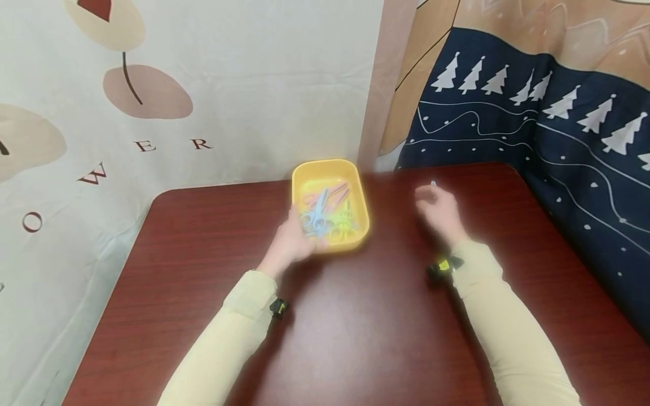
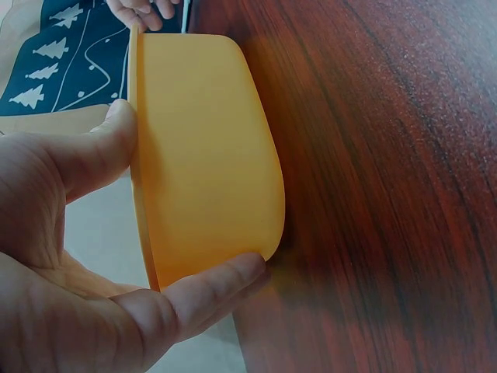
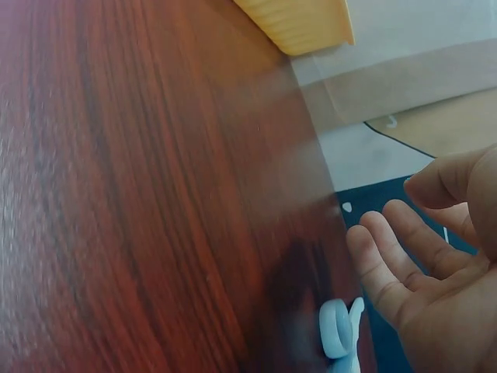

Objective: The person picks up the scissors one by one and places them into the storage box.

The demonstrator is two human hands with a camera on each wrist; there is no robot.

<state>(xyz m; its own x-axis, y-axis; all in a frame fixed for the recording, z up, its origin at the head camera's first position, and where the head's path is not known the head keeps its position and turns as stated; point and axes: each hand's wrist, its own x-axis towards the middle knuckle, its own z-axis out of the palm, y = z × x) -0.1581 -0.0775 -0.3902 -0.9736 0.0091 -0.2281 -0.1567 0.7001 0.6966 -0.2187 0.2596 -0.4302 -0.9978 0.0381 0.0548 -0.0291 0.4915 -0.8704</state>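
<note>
My left hand (image 1: 291, 239) grips a yellow plastic bin (image 1: 358, 197) at its near left corner; in the left wrist view the thumb lies at the rim and the fingers run along the wall. Inside the bin lie several scissors: pink scissors (image 1: 339, 194), blue scissors (image 1: 319, 210) and yellow-green scissors (image 1: 343, 221). To the right of it, my right hand (image 1: 439, 208) hovers over the table with loosely bent fingers and holds nothing. Below those fingers in the right wrist view, a pale blue item with a ring-shaped handle (image 3: 335, 329) lies by the table's back edge, partly cut off.
The dark red wooden table (image 1: 365, 338) ends just behind the bin and the right hand. A pale printed cloth (image 1: 254, 101) hangs along the back, and a navy cloth with white trees (image 1: 472, 121) hangs at the back right.
</note>
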